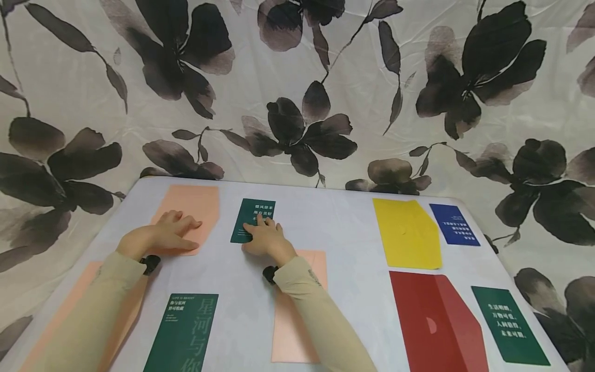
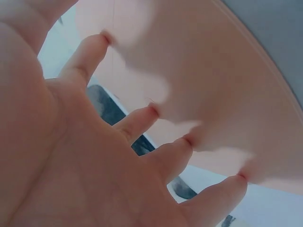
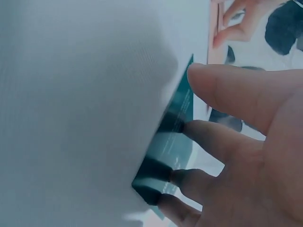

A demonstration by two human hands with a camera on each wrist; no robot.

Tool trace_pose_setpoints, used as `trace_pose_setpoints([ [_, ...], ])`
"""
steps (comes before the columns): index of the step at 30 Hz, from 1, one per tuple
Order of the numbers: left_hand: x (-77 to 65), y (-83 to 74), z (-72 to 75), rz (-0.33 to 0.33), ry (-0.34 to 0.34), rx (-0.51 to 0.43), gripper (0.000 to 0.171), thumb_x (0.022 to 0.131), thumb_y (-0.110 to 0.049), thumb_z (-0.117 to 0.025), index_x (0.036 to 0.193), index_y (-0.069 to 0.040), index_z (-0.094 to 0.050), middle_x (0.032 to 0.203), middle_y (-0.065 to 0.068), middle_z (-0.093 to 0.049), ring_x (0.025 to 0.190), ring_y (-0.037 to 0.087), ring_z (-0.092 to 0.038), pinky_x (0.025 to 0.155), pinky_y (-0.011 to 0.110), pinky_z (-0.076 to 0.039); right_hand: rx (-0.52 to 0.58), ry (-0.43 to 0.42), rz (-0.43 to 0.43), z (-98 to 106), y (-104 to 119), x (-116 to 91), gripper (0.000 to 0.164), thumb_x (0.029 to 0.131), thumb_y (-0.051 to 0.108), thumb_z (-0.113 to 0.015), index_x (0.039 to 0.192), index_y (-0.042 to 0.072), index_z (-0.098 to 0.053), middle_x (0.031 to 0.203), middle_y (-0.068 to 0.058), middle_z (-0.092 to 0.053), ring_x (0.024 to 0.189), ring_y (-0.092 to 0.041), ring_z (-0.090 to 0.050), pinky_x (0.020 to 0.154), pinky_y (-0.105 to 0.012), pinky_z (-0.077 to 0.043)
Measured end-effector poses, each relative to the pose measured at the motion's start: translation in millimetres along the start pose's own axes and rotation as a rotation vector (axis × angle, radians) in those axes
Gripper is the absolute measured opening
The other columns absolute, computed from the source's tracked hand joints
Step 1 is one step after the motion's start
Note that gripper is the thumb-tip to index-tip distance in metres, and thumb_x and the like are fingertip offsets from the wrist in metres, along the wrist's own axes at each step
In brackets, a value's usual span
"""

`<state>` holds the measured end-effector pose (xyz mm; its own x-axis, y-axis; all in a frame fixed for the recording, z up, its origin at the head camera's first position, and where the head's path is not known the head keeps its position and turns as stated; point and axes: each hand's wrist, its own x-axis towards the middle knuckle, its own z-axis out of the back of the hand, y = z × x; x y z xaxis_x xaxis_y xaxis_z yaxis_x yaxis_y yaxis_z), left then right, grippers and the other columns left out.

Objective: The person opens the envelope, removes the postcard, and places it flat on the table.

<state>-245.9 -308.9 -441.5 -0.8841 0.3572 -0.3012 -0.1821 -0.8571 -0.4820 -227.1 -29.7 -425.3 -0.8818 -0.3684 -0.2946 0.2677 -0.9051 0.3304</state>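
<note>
My left hand point(image 1: 169, 232) rests with spread fingers on a peach envelope point(image 1: 200, 199) at the far left of the table. In the left wrist view, the fingertips of that hand point(image 2: 85, 137) press against the envelope's flat surface point(image 2: 236, 94). To its right, my right hand point(image 1: 267, 240) touches a small dark green card point(image 1: 243, 219) printed with white characters, its fingers spread over the lower right part. The right wrist view shows the fingertips and thumb of this hand point(image 3: 265, 137) laid along the card point(image 3: 173, 137), which lies flat.
A second peach envelope point(image 1: 293, 330) lies partly beneath my right forearm, another point(image 1: 130, 307) beneath my left. Between them is a larger green card point(image 1: 186, 330). On the right lie a yellow envelope point(image 1: 409, 235), blue card point(image 1: 454, 225), red envelope point(image 1: 432, 320) and green card point(image 1: 509, 325).
</note>
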Motion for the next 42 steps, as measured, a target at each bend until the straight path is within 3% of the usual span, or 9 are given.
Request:
trace_pose_setpoints([
  [5,-8.0,-0.8,5.1,0.038,0.011,-0.056,0.078,0.082,-0.046,-0.077,0.140,-0.004,-0.044,0.152,0.040,-0.004,0.139,0.057,-0.001,0.100,0.079,-0.010,-0.002,-0.005,0.013,-2.4,5.4,1.5,0.062,0.097,0.038,-0.058,0.154,0.031,-0.037,0.165,-0.009,-0.015,0.150,-0.027,-0.016,0.119,-0.048,-0.014],
  [8,-13.1,-3.6,9.5,0.013,0.018,-0.067,0.076,0.083,-0.041,-0.077,0.137,0.000,-0.044,0.148,0.043,-0.004,0.137,0.059,0.000,0.099,0.079,-0.010,0.003,-0.009,0.028,-5.1,8.4,3.1,0.060,0.096,0.037,-0.058,0.153,0.032,-0.039,0.165,-0.008,-0.015,0.150,-0.026,-0.017,0.119,-0.046,-0.014],
  [13,-10.2,11.0,9.2,-0.017,-0.003,-0.020,0.082,0.080,-0.054,-0.076,0.135,-0.002,-0.047,0.147,0.043,-0.009,0.136,0.059,-0.004,0.099,0.079,-0.012,0.018,-0.009,0.057,-7.9,13.7,4.7,0.059,0.096,0.037,-0.058,0.152,0.033,-0.041,0.165,-0.007,-0.016,0.149,-0.025,-0.018,0.119,-0.045,-0.016],
  [16,-9.5,12.9,9.9,-0.016,-0.018,0.036,0.081,0.078,-0.054,-0.078,0.134,-0.004,-0.048,0.145,0.043,-0.014,0.134,0.061,-0.009,0.098,0.080,-0.015,0.046,-0.022,0.088,-8.5,14.0,6.0,0.056,0.097,0.036,-0.058,0.151,0.031,-0.043,0.165,-0.006,-0.017,0.149,-0.026,-0.019,0.118,-0.045,-0.018],
  [24,-26.5,-23.8,15.5,0.031,-0.048,0.182,0.071,0.082,-0.030,-0.080,0.140,-0.005,-0.046,0.140,0.046,-0.029,0.124,0.068,-0.029,0.089,0.079,-0.033,0.103,-0.086,0.224,-8.6,1.6,7.9,0.049,0.100,0.031,-0.054,0.148,0.022,-0.049,0.162,-0.007,-0.026,0.146,-0.031,-0.025,0.117,-0.047,-0.022],
  [29,-32.4,-37.1,8.3,0.101,0.008,0.163,0.067,0.095,-0.026,-0.064,0.149,-0.002,-0.034,0.145,0.051,-0.014,0.129,0.073,-0.013,0.094,0.082,-0.021,0.039,-0.093,0.259,-7.3,-4.1,0.5,0.052,0.100,0.031,-0.056,0.150,0.020,-0.047,0.162,-0.008,-0.027,0.146,-0.029,-0.027,0.118,-0.046,-0.019],
  [33,-36.4,-41.4,0.6,0.168,0.058,0.102,0.066,0.100,-0.030,-0.055,0.153,-0.002,-0.026,0.145,0.052,0.000,0.128,0.076,-0.001,0.094,0.085,-0.011,-0.036,-0.042,0.261,-11.5,-5.1,-5.4,0.056,0.099,0.034,-0.057,0.152,0.022,-0.042,0.163,-0.007,-0.024,0.149,-0.025,-0.021,0.120,-0.046,-0.014],
  [42,-39.3,-43.6,-2.2,0.218,0.092,0.102,0.068,0.101,-0.031,-0.051,0.154,-0.002,-0.019,0.143,0.054,0.007,0.125,0.078,0.001,0.094,0.085,-0.009,-0.059,-0.006,0.260,-15.2,-0.2,-7.0,0.055,0.099,0.036,-0.057,0.152,0.025,-0.043,0.163,-0.004,-0.022,0.151,-0.021,-0.014,0.120,-0.044,-0.012],
])
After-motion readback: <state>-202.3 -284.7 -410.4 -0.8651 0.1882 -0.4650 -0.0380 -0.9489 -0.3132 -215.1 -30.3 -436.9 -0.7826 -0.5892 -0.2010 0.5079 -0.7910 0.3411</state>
